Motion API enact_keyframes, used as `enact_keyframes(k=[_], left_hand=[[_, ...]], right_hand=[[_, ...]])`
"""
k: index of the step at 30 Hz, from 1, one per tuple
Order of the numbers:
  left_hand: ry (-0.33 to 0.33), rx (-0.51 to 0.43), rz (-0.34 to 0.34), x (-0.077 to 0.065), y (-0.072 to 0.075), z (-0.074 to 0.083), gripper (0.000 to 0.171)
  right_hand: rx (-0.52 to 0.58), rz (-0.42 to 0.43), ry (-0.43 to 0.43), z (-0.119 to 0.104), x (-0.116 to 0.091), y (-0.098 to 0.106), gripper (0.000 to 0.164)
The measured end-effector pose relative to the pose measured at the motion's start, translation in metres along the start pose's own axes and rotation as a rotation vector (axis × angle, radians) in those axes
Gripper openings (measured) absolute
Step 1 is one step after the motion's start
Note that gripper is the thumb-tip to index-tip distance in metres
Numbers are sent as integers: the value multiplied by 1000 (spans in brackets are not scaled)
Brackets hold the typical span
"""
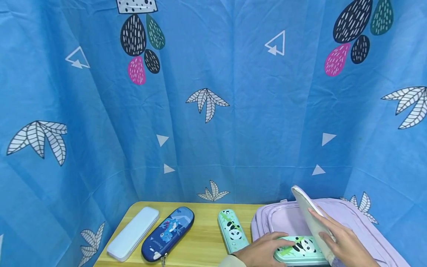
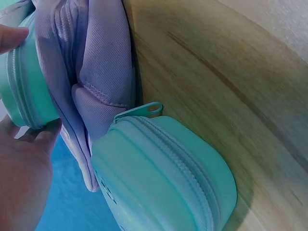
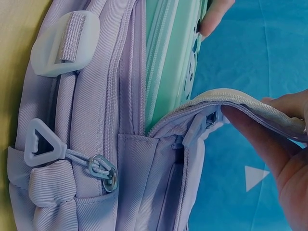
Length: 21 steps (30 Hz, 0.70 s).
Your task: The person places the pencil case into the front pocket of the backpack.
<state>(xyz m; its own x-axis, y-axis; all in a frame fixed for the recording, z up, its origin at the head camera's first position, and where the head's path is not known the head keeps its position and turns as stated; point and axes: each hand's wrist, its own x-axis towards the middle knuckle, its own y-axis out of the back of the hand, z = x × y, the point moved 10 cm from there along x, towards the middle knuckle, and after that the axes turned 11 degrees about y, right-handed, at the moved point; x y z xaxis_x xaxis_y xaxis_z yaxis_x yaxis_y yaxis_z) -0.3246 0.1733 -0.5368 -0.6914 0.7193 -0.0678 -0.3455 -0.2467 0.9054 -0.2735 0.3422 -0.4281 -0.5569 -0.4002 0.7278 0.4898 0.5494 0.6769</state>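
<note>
In the head view my left hand (image 1: 261,251) grips one end of a mint-green panda pencil case (image 1: 301,247), thumb on top and fingers below in the left wrist view. The case lies at the opened front pocket of a lavender backpack (image 1: 353,211). My right hand (image 1: 345,241) pinches the pocket's pale flap (image 1: 308,209) and holds it raised. From the right wrist, the case (image 3: 173,62) shows between the pocket's zipped edges, with the flap (image 3: 245,103) pulled away. How deep the case sits is partly hidden.
A second green panda pencil case (image 1: 232,230) lies just left of the backpack. Farther left are a dark blue dinosaur pencil case (image 1: 170,231) and a pale white-blue case (image 1: 134,233). All lie on a wooden table (image 1: 203,230) before a blue patterned curtain (image 1: 207,148).
</note>
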Motion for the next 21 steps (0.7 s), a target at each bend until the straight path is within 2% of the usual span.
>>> enact_keyframes(k=[6, 11, 15, 21], left_hand=[[38, -16, -21, -5, 0, -2, 62], [67, -110, -19, -10, 3, -9, 59], [53, -173, 27, -14, 8, -14, 55], [42, -181, 93, -23, 15, -19, 51]], right_hand=[[5, 0, -9, 1, 0, -2, 95], [-1, -2, -14, 2, -1, -3, 95], [1, -12, -31, 3, -3, -4, 93], [0, -15, -36, 3, -4, -5, 93]])
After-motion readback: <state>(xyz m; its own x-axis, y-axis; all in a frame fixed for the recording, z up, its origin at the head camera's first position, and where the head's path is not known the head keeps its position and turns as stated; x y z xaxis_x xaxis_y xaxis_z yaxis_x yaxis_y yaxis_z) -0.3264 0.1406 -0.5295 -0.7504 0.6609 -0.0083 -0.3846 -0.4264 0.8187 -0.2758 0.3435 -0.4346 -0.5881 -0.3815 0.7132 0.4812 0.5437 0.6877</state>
